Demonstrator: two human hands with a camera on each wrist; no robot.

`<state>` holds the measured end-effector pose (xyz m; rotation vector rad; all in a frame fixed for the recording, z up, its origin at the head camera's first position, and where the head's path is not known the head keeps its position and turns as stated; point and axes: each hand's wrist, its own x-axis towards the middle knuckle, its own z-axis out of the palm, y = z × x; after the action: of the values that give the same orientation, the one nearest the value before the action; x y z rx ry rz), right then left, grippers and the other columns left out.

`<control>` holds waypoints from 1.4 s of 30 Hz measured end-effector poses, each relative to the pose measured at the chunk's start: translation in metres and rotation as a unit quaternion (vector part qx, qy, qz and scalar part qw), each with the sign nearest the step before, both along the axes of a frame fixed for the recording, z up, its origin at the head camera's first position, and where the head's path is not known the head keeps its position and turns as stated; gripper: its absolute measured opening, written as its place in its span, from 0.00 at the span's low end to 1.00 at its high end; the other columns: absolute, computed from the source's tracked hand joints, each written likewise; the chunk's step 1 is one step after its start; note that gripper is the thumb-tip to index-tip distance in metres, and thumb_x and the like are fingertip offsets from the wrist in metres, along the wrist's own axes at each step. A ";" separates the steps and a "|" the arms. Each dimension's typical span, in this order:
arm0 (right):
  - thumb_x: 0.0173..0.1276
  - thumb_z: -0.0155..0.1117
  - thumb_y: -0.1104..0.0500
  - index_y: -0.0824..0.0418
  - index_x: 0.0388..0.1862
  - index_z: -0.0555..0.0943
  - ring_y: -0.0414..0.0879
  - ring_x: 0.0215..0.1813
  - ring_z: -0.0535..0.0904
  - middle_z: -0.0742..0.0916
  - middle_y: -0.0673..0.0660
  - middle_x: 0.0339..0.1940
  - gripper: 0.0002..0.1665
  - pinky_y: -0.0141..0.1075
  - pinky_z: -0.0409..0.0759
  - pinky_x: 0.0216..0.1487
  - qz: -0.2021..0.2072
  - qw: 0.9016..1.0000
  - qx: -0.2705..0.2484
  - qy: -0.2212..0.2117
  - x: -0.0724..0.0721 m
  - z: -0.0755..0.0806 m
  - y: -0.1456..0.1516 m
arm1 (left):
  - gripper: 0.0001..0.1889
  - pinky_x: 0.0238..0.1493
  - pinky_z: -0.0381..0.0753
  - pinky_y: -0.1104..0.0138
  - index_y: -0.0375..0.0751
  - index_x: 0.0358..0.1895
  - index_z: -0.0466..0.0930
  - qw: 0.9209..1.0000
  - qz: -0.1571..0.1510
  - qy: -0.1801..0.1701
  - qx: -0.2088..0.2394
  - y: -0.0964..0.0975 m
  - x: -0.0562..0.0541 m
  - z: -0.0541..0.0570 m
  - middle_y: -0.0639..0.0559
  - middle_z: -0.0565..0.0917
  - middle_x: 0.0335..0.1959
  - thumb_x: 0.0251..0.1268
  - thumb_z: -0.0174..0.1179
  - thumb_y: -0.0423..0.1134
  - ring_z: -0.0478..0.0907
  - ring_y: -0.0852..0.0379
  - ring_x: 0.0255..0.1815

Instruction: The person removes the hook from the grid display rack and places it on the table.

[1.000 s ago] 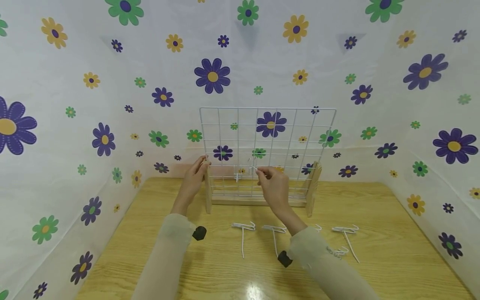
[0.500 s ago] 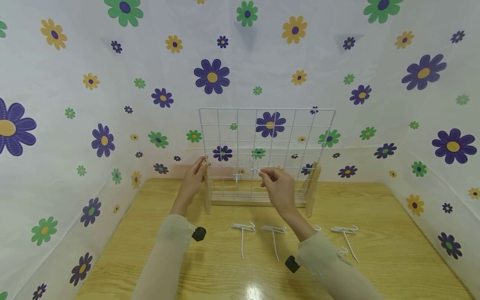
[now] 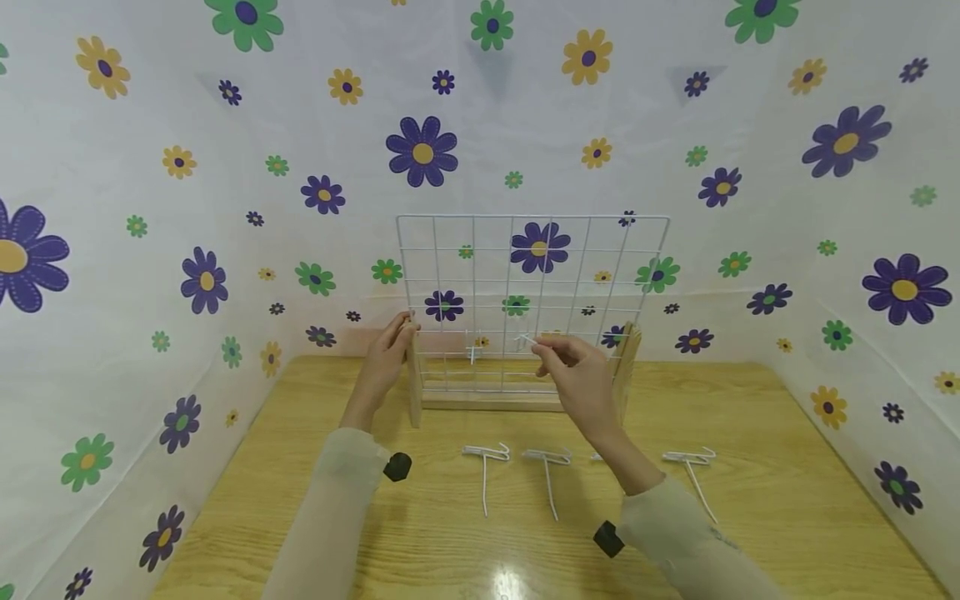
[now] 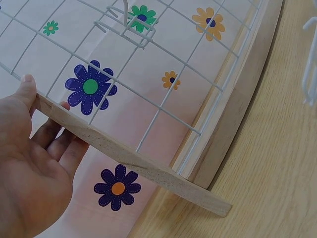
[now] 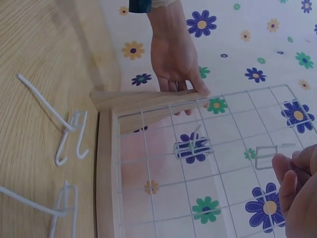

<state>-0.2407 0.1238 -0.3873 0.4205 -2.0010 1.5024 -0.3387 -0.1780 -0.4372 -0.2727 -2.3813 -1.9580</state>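
Note:
A white wire grid panel (image 3: 532, 217) stands upright in a wooden stand. My left hand (image 3: 384, 354) grips the stand's left wooden upright (image 4: 124, 153), thumb on the near side and fingers behind it. With thumb and fingertips my right hand (image 3: 583, 379) pinches the arm of a white wire display hook (image 5: 266, 147); the hook's rectangular back overlaps the grid near its middle. Another white display hook (image 3: 473, 353) hangs on the grid to the left of it, its arm pointing outward.
On the wood-grain table (image 3: 337, 533) in front of the stand lie more white hooks, among them a left hook (image 3: 484, 483), a middle hook (image 3: 551, 492) and a right hook (image 3: 699, 485). A flower-print cloth (image 3: 480, 108) encloses the back and sides.
My right hand has shifted to the right along the grid, carrying the pinched hook with it. The left hand stays on the upright.

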 end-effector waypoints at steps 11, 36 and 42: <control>0.72 0.70 0.64 0.67 0.43 0.89 0.40 0.24 0.81 0.88 0.64 0.28 0.06 0.24 0.61 0.13 -0.002 0.999 -0.010 -0.042 0.024 0.009 0.031 | 0.31 0.75 0.68 0.50 0.53 0.83 0.56 1.000 0.002 -0.002 0.001 0.001 0.000 0.000 0.44 0.68 0.78 0.85 0.45 0.55 0.62 0.41 0.79; 0.72 0.69 0.67 0.66 0.43 0.89 0.43 0.16 0.71 0.88 0.58 0.24 0.05 0.29 0.62 0.10 -0.062 0.995 0.007 -0.073 0.075 -0.017 0.088 | 0.30 0.75 0.67 0.50 0.54 0.84 0.55 1.000 -0.002 -0.011 0.004 0.001 -0.002 -0.002 0.45 0.67 0.78 0.85 0.44 0.55 0.60 0.42 0.80; 0.72 0.69 0.67 0.64 0.44 0.89 0.42 0.17 0.73 0.89 0.58 0.25 0.05 0.30 0.63 0.10 -0.076 0.993 0.011 -0.092 0.082 -0.025 0.096 | 0.29 0.75 0.67 0.50 0.50 0.84 0.53 1.000 -0.005 -0.021 -0.004 0.003 0.006 0.011 0.42 0.65 0.79 0.87 0.43 0.50 0.59 0.41 0.80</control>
<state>-0.1584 0.2194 -0.4119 0.1371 -2.1404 1.4707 -0.3326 -0.1754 -0.4264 -0.2473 -2.4200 -1.9785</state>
